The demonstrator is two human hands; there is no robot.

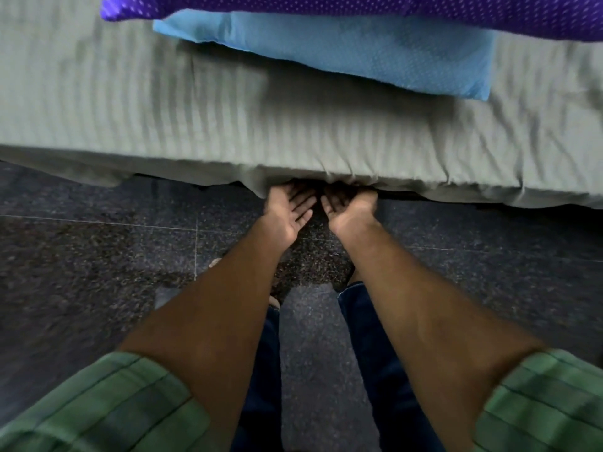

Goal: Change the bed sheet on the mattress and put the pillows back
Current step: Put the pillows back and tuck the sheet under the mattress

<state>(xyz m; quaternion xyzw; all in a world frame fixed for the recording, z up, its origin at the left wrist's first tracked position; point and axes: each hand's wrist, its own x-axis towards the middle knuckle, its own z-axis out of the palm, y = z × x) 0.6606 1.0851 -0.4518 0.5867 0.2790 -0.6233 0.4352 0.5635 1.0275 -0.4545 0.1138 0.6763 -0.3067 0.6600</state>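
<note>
Running from left to right across the view, the mattress point(424, 177) lies with its long near edge facing the person, covered by a grey-green sheet point(195, 119) woven in faint stripes that cross that edge. The cloth looks soft and matte, rumpled into small folds toward the right, and its loose hem hangs lower at the left over the dark speckled stone floor point(81, 256). At the middle of the edge, the left hand point(287, 213) is turned palm up, fingers straight and slightly spread, their tips under the hanging hem. Just beside it, the right hand point(350, 208) is also palm up, its fingers reaching under the bunched cloth; whether they pinch it I cannot tell. Farther back, right of centre, a flat light-blue pillow point(359, 50) with tiny dots lies lengthwise along the bed, partly under a glossy purple dotted pillow point(391, 8).
</note>
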